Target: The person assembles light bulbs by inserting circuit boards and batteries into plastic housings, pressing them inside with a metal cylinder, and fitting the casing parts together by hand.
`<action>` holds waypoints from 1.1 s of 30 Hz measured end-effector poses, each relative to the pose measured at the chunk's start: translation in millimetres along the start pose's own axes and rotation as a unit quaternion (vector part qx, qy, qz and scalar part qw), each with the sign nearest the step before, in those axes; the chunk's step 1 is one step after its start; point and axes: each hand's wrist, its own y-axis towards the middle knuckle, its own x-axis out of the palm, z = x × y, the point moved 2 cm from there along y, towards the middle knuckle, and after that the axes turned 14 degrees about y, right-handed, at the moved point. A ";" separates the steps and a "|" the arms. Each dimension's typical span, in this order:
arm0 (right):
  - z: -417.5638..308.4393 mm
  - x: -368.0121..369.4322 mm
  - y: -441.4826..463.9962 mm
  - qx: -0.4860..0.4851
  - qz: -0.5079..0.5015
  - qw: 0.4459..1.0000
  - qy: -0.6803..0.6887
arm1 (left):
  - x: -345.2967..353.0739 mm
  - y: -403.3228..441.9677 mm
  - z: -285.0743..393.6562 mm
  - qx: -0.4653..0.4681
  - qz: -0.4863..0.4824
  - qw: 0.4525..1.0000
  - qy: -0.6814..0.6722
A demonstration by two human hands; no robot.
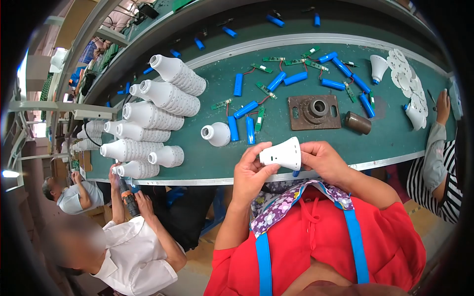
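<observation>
A white lamp-bulb housing (282,155) lies sideways between my hands above the table's front edge, wide end to the right. My left hand (251,172) is closed around its narrow end. At the wide rim, my right hand (323,160) is closed, thumb and fingers against the edge. Just below that rim the blue end of a battery (296,173) shows; what holds it is hidden. Beyond the hands stands a brown metal fixture (316,112) with a round socket, a brown metal cylinder (358,123) lying beside it. Another white housing (216,134) sits to the left.
Blue batteries (237,85) wired to green circuit boards (261,68) lie scattered across the green table (217,163). Stacked white housings (170,74) stand at left; white discs (407,81) lie at right. A co-worker at left holds a power screwdriver (129,200); another person's hand (443,106) is at right.
</observation>
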 end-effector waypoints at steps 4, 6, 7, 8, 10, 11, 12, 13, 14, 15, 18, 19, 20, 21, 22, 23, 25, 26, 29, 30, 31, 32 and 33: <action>3.5 0.2 1.4 0.009 -0.006 1.000 0.003 | 3.2 0.2 2.3 0.010 0.000 1.000 0.018; 7.6 -3.4 3.8 0.018 -0.003 1.000 0.016 | 4.1 0.3 2.8 0.013 0.004 1.000 0.024; 7.4 -3.3 4.0 0.020 0.003 1.000 0.022 | 4.2 0.3 2.0 0.013 0.005 1.000 0.025; 7.2 -2.9 4.2 0.022 0.010 0.999 0.028 | 4.0 0.5 1.4 0.012 0.006 1.000 0.026; 8.1 -3.4 4.4 0.025 0.015 0.999 0.037 | 4.0 0.4 0.7 0.013 0.005 0.999 0.031; 9.1 -4.1 4.9 0.025 0.013 0.999 0.039 | 4.1 0.3 0.4 0.014 0.006 0.999 0.033; 9.7 -4.3 5.0 0.025 0.011 0.999 0.041 | 4.2 0.2 0.2 0.017 0.004 0.999 0.033; 9.1 -3.7 4.4 0.022 0.012 0.999 0.040 | 4.1 -0.2 0.0 0.019 0.003 0.999 0.034; 8.0 -2.4 3.5 0.020 0.014 0.999 0.038 | 4.1 -0.6 -0.2 0.021 0.002 0.999 0.034; 7.2 -1.7 2.7 0.017 0.015 0.999 0.037 | 4.2 -1.1 -0.6 0.019 0.002 0.999 0.030; 6.5 -2.1 1.6 0.014 0.013 0.999 0.035 | 4.4 -2.0 -2.3 0.008 0.004 1.000 0.016; 7.4 -4.9 1.7 0.017 0.015 0.999 0.027 | 3.4 -2.3 -3.3 0.001 0.006 1.000 0.010; 9.0 -9.6 2.1 0.020 0.017 0.999 0.019 | 2.5 -2.6 -3.9 -0.005 0.009 1.000 0.004; 8.6 -11.2 2.3 0.023 0.019 0.999 0.012 | 1.9 -2.9 -3.3 -0.004 0.007 1.000 0.004; 6.7 -9.2 1.4 0.022 0.013 1.000 0.008 | 1.6 -3.2 -2.4 -0.003 0.005 1.000 0.003; 2.2 -4.9 -0.5 0.021 0.007 1.000 0.004 | 2.0 -3.3 -2.1 -0.002 0.004 1.000 0.003; -0.5 -1.9 -1.9 0.020 0.004 1.000 0.001 | 2.9 -3.5 -2.7 0.009 0.013 1.000 0.009; -1.0 -1.9 -1.6 0.020 0.007 1.000 0.001 | 3.1 -3.3 -2.7 0.016 0.018 1.000 0.012; 0.0 -2.6 -0.6 0.017 0.013 1.000 0.002 | 3.3 -3.3 -3.2 0.013 0.018 1.000 0.012; 1.4 -3.4 0.4 0.015 0.016 1.000 0.003 | 3.2 -3.2 -3.5 0.007 0.013 1.000 0.002; 4.3 -4.5 2.1 0.001 0.018 1.000 -0.002 | 3.0 -3.1 -3.6 0.001 0.008 1.000 -0.007; 8.7 -6.1 4.4 -0.014 0.020 1.000 -0.007 | 3.0 -2.9 -3.8 -0.006 0.002 1.000 -0.017; 10.6 -7.0 5.4 -0.028 0.022 0.999 -0.012 | 2.8 -2.9 -4.5 -0.003 0.004 1.000 -0.017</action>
